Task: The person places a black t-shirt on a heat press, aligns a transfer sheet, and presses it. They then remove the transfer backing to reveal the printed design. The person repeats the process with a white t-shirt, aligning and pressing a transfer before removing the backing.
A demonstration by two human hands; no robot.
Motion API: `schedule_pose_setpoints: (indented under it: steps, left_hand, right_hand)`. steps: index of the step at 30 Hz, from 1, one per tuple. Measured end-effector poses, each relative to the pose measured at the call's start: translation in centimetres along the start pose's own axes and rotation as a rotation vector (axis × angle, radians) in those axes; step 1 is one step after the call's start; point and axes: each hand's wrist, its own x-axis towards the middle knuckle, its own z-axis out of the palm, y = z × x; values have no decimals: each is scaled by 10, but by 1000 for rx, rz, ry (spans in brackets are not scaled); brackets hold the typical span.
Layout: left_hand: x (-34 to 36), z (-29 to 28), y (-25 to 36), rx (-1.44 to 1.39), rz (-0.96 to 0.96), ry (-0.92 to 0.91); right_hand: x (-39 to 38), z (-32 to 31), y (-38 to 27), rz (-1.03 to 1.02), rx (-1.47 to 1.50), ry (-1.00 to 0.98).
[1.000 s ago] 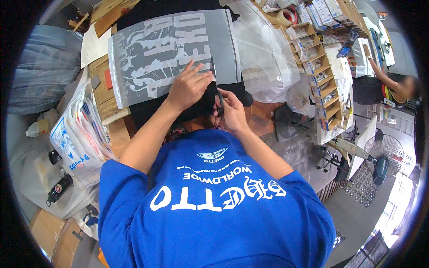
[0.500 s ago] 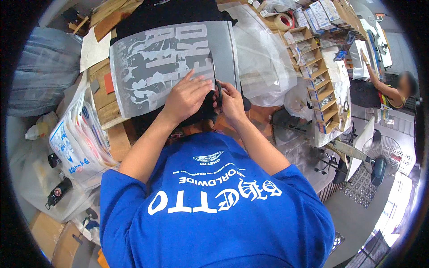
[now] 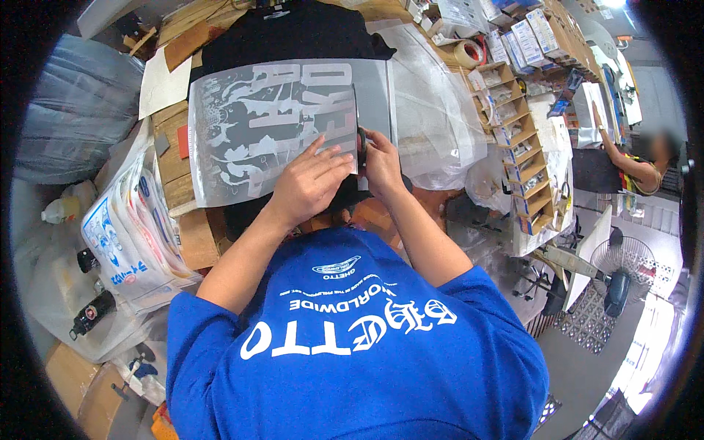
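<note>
A translucent sheet with a white printed design [image 3: 242, 132] lies over a black T-shirt [image 3: 293, 37] on a wooden table [image 3: 172, 114]. My left hand [image 3: 312, 180] rests on the sheet's near right part, fingers out and slightly apart. My right hand [image 3: 380, 165] grips black scissors [image 3: 361, 143] just right of it; the blades run up into the sheet along the lettering's right side, and part of the handle is hidden by my fingers.
A cardboard rack of small compartments [image 3: 524, 161], stacked boxes [image 3: 528, 37] and a tape roll [image 3: 468, 53] are right. Clear plastic [image 3: 440, 117] lies beside the sheet. Plastic-wrapped stacks [image 3: 128, 220] sit left. A co-worker [image 3: 638, 169] and fan [image 3: 616, 271] are far right.
The sheet and my left hand have come nearer to me. The right hand with the scissors has advanced farther along the sheet. The view has shifted slightly.
</note>
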Motion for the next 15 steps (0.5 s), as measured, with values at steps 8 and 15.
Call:
schedule_pose_setpoints:
  steps: [8, 15]
  left_hand:
    - [-9, -13, 16, -69, -23, -61]
    - [-24, 2, -27, 564, -720, -147]
  right_hand:
    - [53, 2, -14, -146, -21, -9]
    - [123, -30, -78, -409, -569, 88]
